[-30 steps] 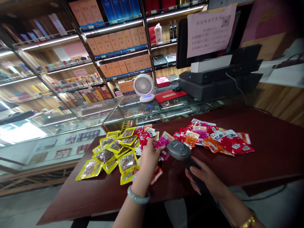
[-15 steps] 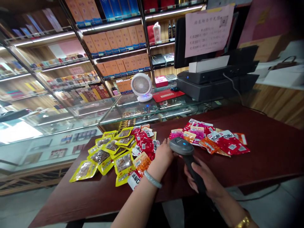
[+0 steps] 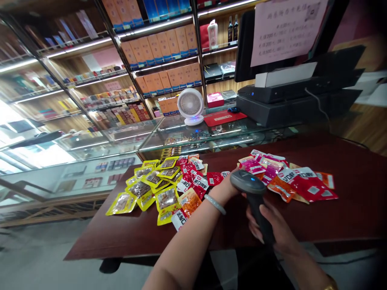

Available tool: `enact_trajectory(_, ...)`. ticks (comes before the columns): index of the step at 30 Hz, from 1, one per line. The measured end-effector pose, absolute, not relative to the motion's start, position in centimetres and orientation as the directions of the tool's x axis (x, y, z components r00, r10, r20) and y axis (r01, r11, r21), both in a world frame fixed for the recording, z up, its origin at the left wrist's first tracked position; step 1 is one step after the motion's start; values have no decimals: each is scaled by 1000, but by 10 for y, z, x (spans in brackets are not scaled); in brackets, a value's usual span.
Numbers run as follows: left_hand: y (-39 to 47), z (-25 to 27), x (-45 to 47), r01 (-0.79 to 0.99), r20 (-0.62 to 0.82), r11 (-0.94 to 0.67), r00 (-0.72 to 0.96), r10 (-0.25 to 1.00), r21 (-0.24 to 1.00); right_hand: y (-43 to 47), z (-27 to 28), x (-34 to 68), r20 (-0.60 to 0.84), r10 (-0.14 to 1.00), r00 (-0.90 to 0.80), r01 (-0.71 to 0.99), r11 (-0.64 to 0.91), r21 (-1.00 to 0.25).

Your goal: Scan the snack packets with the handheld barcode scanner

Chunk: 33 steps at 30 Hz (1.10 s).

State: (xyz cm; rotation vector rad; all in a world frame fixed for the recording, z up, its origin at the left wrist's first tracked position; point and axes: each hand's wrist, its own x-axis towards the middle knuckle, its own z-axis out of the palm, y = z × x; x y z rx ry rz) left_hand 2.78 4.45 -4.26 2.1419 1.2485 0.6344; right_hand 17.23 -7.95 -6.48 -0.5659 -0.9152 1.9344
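Observation:
My right hand (image 3: 273, 225) is closed around the handle of a dark grey barcode scanner (image 3: 249, 183), which has a small blue light on its head. My left hand (image 3: 226, 188), with a pale bangle on the wrist, reaches past the scanner head; its fingers are mostly hidden behind it, so I cannot tell whether they grip anything. Just left of that hand lies a red snack packet (image 3: 215, 178). Beyond the scanner, pink, orange and red snack packets (image 3: 305, 185) form a right-hand pile. Yellow-edged packets (image 3: 167, 198) and more red ones form the left-hand pile.
The dark red table (image 3: 356, 169) meets a glass display counter (image 3: 145, 139). On the counter stand a white fan (image 3: 190, 105), a red mat (image 3: 222, 117) with a mouse, and a black register (image 3: 272, 104) below a monitor with a pink notice (image 3: 287, 32). Stocked shelves line the wall.
The view has shifted, so the scene sits further right. My left hand has moved rightward towards the right-hand pile, leaving a red packet in sight beside it. The scanner stays in my right hand.

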Motion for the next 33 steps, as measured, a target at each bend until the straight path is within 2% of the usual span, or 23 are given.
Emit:
enact_trajectory(2, 33, -32, 9, 695, 131, -405, 413, 901, 593, -80, -64, 172, -19, 864, -504, -524, -323, -788)
enact_trajectory(4, 21, -22, -14, 774, 147, -323, 292, 945, 544, -81, -63, 172, -16, 861, -508, -525, -324, -787)
enact_trajectory(6, 13, -13, -35, 918, 150, -159, 110, 983, 365, -81, -63, 171, -13, 862, -506, -536, -326, -779)
enact_trajectory(8, 10, -9, -51, 982, 124, -50, 27, 992, 185, -80, -63, 170, -14, 868, -497, -548, -327, -770)
enact_trajectory(11, 15, -7, -61, 998, 41, -10, 7, 999, 60, -79, -62, 169, -20, 870, -492, -547, -327, -771)
enact_trajectory(16, 26, -5, -61, 983, -75, 77, -65, 995, 169, -80, -62, 167, -36, 856, -515, -504, -337, -795)
enact_trajectory(20, 31, -3, -63, 932, 24, 152, -169, 985, 328, -81, -62, 165, -72, 838, -542, -455, -365, -812)
enact_trajectory(24, 33, -3, -66, 860, 106, 138, -217, 970, 492, -79, -60, 164, -107, 822, -560, -430, -398, -810)
enact_trajectory(29, 35, -4, -67, 824, 192, 69, -211, 959, 562, -77, -58, 163, -128, 822, -555, -434, -417, -799)
enact_trajectory(33, 43, -12, -57, 741, 178, 63, -241, 954, 669, -77, -58, 162, -113, 841, -529, -474, -404, -782)
